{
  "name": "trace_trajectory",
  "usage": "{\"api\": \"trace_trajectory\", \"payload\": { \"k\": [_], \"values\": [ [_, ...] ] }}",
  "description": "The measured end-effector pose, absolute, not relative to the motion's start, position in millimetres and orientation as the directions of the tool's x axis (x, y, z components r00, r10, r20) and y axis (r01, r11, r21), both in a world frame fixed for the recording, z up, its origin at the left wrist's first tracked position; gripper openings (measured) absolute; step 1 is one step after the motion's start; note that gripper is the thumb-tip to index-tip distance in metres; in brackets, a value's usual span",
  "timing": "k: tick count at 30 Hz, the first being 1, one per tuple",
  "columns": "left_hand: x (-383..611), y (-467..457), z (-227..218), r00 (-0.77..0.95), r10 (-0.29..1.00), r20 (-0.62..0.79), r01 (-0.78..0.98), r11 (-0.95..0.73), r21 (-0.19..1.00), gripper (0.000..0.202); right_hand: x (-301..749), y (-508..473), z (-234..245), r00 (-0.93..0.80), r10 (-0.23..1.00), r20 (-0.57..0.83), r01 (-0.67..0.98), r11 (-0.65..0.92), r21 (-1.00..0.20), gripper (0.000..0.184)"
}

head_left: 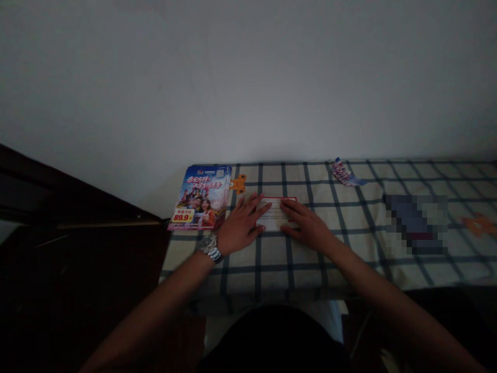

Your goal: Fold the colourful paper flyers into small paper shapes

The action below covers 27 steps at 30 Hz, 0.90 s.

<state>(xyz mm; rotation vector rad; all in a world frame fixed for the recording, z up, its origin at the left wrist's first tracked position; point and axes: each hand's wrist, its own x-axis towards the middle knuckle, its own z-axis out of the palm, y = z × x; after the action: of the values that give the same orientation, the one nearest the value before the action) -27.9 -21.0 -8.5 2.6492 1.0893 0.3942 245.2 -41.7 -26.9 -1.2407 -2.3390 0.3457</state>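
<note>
A sheet of printed paper with a red edge, seemingly a flyer (pixel 275 212), lies on the checked tablecloth in front of me. My left hand (pixel 244 224) rests on its left side with the fingers spread. On the right side, my right hand (pixel 306 221) lies with its fingers stretched out over the paper. Both hands partly cover the sheet, so I cannot tell whether it is folded. Just left of my left hand is a stack of colourful flyers (pixel 202 199) with a blue top and a large printed price.
The checked tablecloth (pixel 272 269) covers a table against a pale wall (pixel 248 77). A crumpled piece of printed paper (pixel 345 173) lies at the back right. Farther right is a blurred-out dark item (pixel 417 223). Dark floor shows at the left.
</note>
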Motion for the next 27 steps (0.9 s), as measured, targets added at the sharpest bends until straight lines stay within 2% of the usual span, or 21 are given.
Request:
{"api": "trace_trajectory", "payload": {
  "k": [20, 27],
  "values": [
    [-44, -30, -2, 0.7, 0.7, 0.144, 0.638, -0.703, 0.314, 0.061, 247, -42, -29, -0.487, 0.828, 0.278, 0.714, 0.56, -0.42, 0.066],
    [-41, -27, 0, 0.775, 0.606, 0.179, 0.544, -0.784, 0.298, 0.06, 244, -42, -25, -0.486, 0.832, 0.267, 0.719, 0.554, -0.419, 0.067]
  ]
}}
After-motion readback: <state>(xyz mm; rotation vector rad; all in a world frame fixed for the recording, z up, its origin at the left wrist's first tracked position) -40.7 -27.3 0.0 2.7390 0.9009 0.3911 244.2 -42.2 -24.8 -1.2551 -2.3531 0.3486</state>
